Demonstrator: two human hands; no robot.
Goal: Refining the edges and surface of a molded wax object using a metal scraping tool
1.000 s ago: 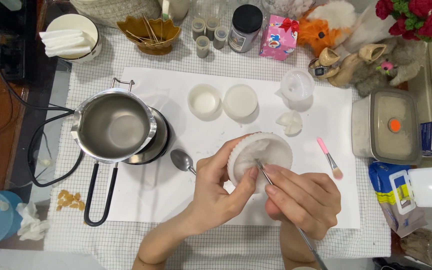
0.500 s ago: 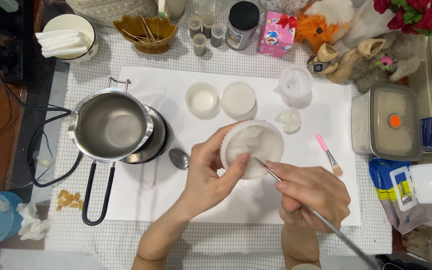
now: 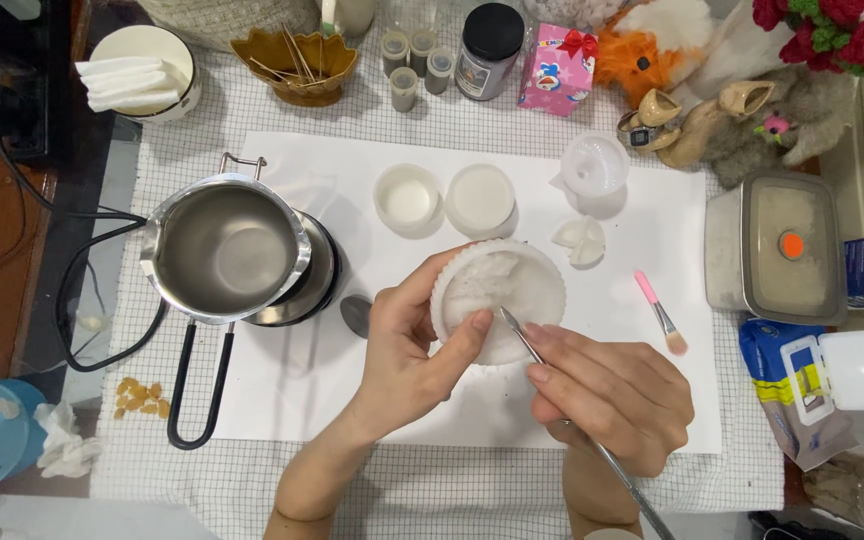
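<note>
Your left hand (image 3: 407, 355) pinches the white fluted mould (image 3: 497, 300) at its near-left rim, mid white paper sheet (image 3: 292, 390). Your right hand (image 3: 607, 395) pinches the thin metal tool (image 3: 520, 338); its shaft runs diagonally, tip up-left at the mould's near rim.

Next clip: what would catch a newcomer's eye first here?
At centre, the left hand holds a white fluted mould over the white paper sheet, while the right hand has a thin metal tool in its grip, tip at the mould's inside. Left of them, a steel pouring pot with a black handle sits on a small heater.
</note>
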